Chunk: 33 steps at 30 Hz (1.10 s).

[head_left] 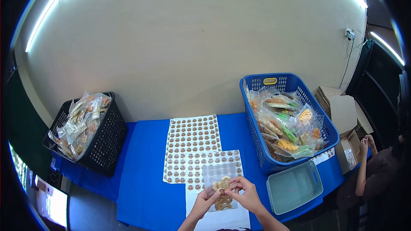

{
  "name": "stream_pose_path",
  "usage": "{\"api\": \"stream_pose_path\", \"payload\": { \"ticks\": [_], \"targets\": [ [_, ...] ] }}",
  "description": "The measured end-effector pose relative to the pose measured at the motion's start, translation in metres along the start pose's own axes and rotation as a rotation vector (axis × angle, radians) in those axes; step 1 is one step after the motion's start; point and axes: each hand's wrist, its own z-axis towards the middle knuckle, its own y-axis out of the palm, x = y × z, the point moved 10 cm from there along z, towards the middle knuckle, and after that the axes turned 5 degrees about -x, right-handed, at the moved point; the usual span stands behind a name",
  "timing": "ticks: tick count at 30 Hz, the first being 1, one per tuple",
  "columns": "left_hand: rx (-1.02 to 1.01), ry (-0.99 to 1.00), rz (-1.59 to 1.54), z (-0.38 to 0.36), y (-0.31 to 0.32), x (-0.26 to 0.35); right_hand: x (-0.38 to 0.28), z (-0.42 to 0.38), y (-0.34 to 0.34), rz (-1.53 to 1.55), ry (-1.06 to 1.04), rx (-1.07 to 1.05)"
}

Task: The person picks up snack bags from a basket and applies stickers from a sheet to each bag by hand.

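A clear plastic bag of ring-shaped snacks (223, 205) lies over the lower sticker sheet (231, 157) at the table's front. My left hand (203, 203) is closed at the bag's left side, its thumb touching a small round brown sticker (222, 191). From the right, my right hand (247, 195) pinches at the same sticker, thumb and forefinger bent over the bag. Whether the sticker is fully stuck to the bag cannot be seen. Behind lies another sheet of round stickers (192, 133), partly covered by the lower one.
A blue basket (249, 122) full of snack bags stands to the right, a green-tinted plastic tray (295, 188) before it. At left is a black basket (100, 141) of bags. Cardboard boxes (340, 111) and another person's hands (368, 143) are far right. Blue cloth (143, 171) covers the table.
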Motion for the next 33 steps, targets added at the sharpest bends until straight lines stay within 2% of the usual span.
{"api": "stream_pose_path", "payload": {
  "ticks": [3,12,15,18,21,24,27,33],
  "targets": [
    [-0.012,0.011,-0.014,-0.002,0.000,0.004,0.005,0.002,0.004,0.095,-0.009,-0.034],
    [-0.037,0.039,-0.029,-0.005,0.001,0.002,-0.004,-0.004,0.006,-0.065,-0.001,0.028],
    [-0.017,0.062,-0.043,-0.006,0.001,0.003,-0.008,-0.007,0.004,-0.300,0.025,0.059],
    [-0.010,0.060,-0.045,-0.008,0.000,0.004,-0.027,-0.013,-0.005,-0.569,-0.116,0.198],
    [0.006,0.041,-0.048,-0.009,0.000,0.006,-0.013,-0.011,-0.016,-0.156,-0.120,0.231],
    [-0.023,0.051,-0.039,-0.010,0.006,0.005,-0.005,-0.010,-0.004,-0.084,-0.059,0.150],
    [-0.059,0.064,-0.022,-0.010,0.014,0.005,0.035,-0.005,0.015,0.288,0.046,-0.013],
    [-0.139,0.066,0.080,-0.012,0.021,0.013,0.033,-0.014,0.016,0.574,0.051,0.084]
  ]
}}
